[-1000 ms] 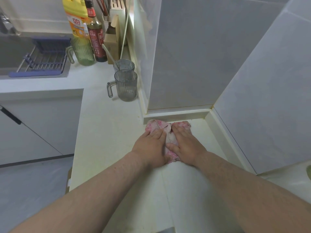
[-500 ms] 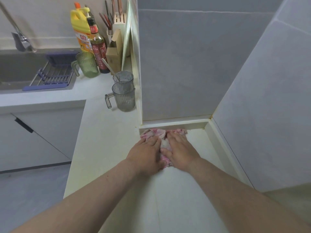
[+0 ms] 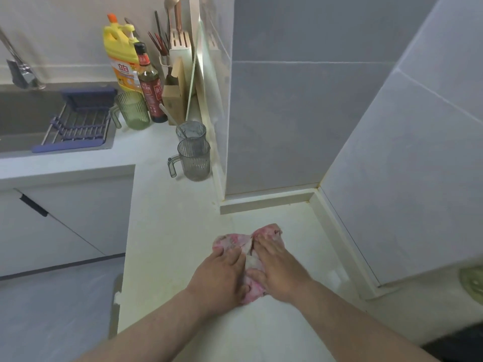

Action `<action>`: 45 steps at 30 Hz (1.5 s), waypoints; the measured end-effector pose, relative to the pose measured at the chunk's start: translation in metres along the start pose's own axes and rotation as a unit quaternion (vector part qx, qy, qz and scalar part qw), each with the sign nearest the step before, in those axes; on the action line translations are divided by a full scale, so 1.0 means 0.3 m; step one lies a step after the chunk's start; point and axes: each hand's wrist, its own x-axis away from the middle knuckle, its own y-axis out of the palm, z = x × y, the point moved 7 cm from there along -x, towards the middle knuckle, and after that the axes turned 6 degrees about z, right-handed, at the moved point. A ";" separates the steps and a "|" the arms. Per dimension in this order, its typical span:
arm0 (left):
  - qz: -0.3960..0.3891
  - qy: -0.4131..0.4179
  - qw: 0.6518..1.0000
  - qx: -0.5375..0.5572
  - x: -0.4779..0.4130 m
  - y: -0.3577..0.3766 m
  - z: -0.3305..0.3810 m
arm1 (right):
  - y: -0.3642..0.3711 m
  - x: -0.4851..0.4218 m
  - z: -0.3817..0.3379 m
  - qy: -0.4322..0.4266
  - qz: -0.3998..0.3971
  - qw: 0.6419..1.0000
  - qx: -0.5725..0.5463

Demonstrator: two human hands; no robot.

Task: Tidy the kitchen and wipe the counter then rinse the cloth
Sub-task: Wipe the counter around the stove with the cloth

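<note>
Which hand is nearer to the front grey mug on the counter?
Left. The left hand presses the pink cloth, toward the viewer from the front grey mug and slightly right; the right hand lies farther right.

Kitchen corner. Grey tiled walls (image 3: 300, 113) with pale grout lines meet above a cream upstand (image 3: 266, 202). White cabinet doors (image 3: 73, 210) with a dark handle (image 3: 34, 205) stand at left over a grey floor (image 3: 52, 314). A paler wall (image 3: 57, 35) runs behind at upper left. Lighting even, diffuse.
</note>
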 end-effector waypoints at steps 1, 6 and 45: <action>-0.004 0.004 1.000 0.001 0.015 0.007 0.008 | 0.004 0.017 -0.006 0.002 -0.003 1.000 -0.002; -0.034 0.011 0.999 -0.006 0.076 0.044 0.036 | 0.001 0.076 -0.047 0.006 -0.031 0.999 0.006; 0.358 -0.142 0.851 0.357 -0.100 -0.857 -0.225 | -0.165 0.277 -0.082 0.117 0.247 0.932 -0.236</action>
